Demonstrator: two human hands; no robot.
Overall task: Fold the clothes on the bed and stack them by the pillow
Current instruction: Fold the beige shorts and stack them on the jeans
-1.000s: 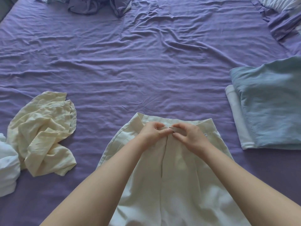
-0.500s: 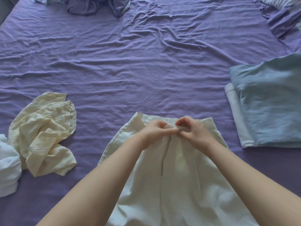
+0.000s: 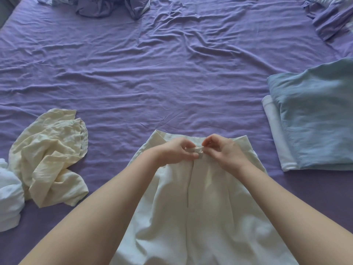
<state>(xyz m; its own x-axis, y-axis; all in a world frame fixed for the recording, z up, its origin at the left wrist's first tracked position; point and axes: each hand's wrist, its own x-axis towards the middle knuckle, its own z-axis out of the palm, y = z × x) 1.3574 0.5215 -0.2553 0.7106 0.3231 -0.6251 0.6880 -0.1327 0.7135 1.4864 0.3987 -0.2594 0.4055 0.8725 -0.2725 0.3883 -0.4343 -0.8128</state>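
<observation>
A cream pair of trousers (image 3: pixel 200 207) lies flat on the purple bed sheet (image 3: pixel 172 73) right in front of me, waistband away from me. My left hand (image 3: pixel 177 152) and my right hand (image 3: pixel 223 150) meet at the middle of the waistband, both pinching its tab and button. A crumpled pale yellow garment (image 3: pixel 51 155) lies at the left, with a bunched white garment (image 3: pixel 9 194) beside it at the frame's left edge. At the right sits a stack: a folded light blue garment (image 3: pixel 317 119) on top of a folded white one (image 3: pixel 277 138).
A pillow in purple and striped cloth (image 3: pixel 332 18) lies at the far right corner. Rumpled purple bedding (image 3: pixel 107 4) is bunched at the far edge of the bed. The wrinkled sheet stretches between the trousers and the far edge.
My fingers have shifted at the waistband: the right hand's fingers have lifted and now pinch the tab from above. The trousers and other clothes have stayed put.
</observation>
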